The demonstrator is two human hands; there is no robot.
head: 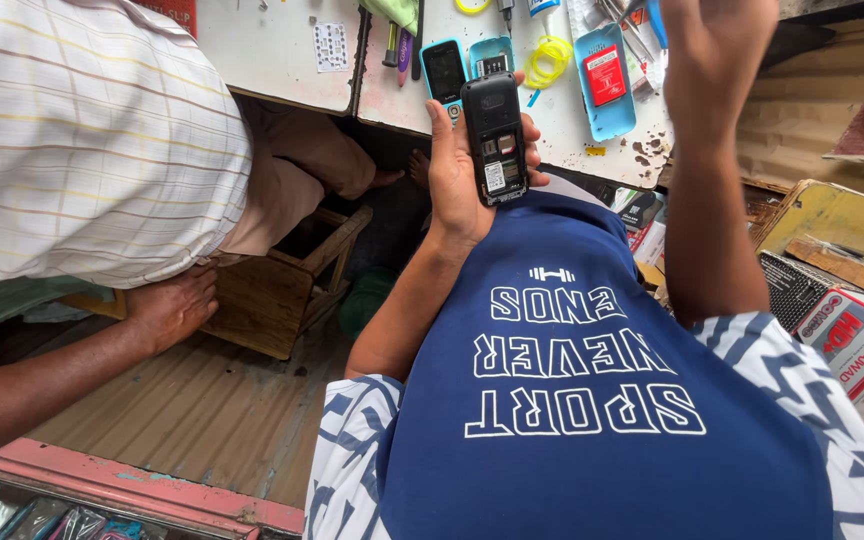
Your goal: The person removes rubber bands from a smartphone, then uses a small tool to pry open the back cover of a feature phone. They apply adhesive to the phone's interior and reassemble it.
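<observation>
My left hand (455,175) grips a black keypad phone (494,135) with its back cover off, so the empty battery bay and label show. I hold it upright in front of my chest, at the near edge of the white worktable (282,60). My right hand (714,45) is raised above the table's right part, near a blue phone shell holding a red battery (605,78). Its fingers run out of the top of the frame, so what they hold is hidden.
On the table lie a blue-framed phone (442,68), a yellow wire coil (549,55), pens and tools. A person in a checked shirt (82,140) sits left on a wooden stool (272,295), hand (174,305) beside it. Cardboard boxes (852,330) stand right.
</observation>
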